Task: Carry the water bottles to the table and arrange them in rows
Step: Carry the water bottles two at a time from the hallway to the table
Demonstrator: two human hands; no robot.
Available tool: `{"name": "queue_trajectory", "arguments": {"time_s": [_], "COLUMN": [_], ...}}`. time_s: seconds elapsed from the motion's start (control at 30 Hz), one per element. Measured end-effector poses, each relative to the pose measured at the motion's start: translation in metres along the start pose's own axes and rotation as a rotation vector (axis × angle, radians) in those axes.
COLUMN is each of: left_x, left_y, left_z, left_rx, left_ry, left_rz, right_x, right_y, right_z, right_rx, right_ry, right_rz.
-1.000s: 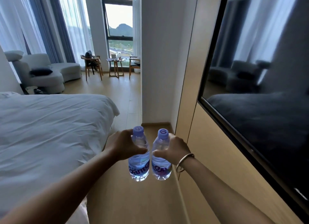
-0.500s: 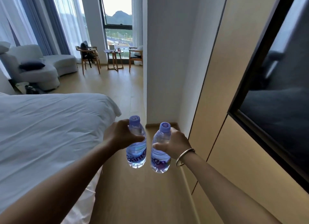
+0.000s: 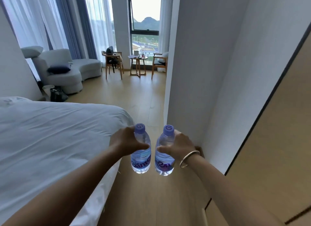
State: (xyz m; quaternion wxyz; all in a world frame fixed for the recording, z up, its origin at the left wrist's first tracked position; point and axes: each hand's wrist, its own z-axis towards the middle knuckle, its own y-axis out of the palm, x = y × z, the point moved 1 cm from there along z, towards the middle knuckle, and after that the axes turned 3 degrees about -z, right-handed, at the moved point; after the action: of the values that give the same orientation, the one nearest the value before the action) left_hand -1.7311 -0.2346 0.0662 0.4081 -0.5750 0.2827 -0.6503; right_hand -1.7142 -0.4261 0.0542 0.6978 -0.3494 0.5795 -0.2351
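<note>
I hold two small clear water bottles with purple caps and blue labels upright in front of me, over the wooden floor. My left hand point(image 3: 125, 142) grips the left bottle point(image 3: 141, 158) round its upper body. My right hand point(image 3: 178, 145), with a metal bangle on the wrist, grips the right bottle point(image 3: 164, 160) the same way. The bottles hang side by side with a narrow gap between them. Far ahead by the window stands a small round wooden table point(image 3: 138, 64) with a few small items on it.
A bed with a white duvet point(image 3: 50, 138) fills the left. A white wall corner point(image 3: 170, 94) and wood panelling point(image 3: 269, 158) close in the right. Two wooden chairs point(image 3: 113, 64) flank the table; a pale sofa point(image 3: 67, 69) sits back left. A wooden-floor aisle point(image 3: 143, 99) leads ahead.
The view has advanced along the aisle past the dark wall screen, which has left the frame. The table and chairs look nearer. Both hands keep their grip on the bottles.
</note>
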Motion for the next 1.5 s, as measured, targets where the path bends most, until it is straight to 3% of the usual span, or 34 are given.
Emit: {"name": "queue_trajectory", "arguments": {"time_s": [0.4,0.93,1.3,1.5], "left_x": [-0.041,-0.130,-0.178,-0.173], "left_y": [0.022,0.025,0.086,0.108], "left_z": [0.165,0.471,0.638,0.773], "left_rx": [0.019,-0.047,-0.169,-0.154], "left_ry": [-0.081,0.057,0.003,-0.027], "left_rz": [0.015,-0.008,0.020,0.074], "right_x": [0.021,0.005,0.046,0.079], "right_y": [0.030,0.064,0.094,0.083], "right_z": [0.176,0.478,0.656,0.793], "right_rx": [-0.057,0.057,-0.025,0.006], "right_ry": [-0.038,0.019,0.050,0.039], "right_rz": [-0.023,-0.060,-0.030,-0.036]}}
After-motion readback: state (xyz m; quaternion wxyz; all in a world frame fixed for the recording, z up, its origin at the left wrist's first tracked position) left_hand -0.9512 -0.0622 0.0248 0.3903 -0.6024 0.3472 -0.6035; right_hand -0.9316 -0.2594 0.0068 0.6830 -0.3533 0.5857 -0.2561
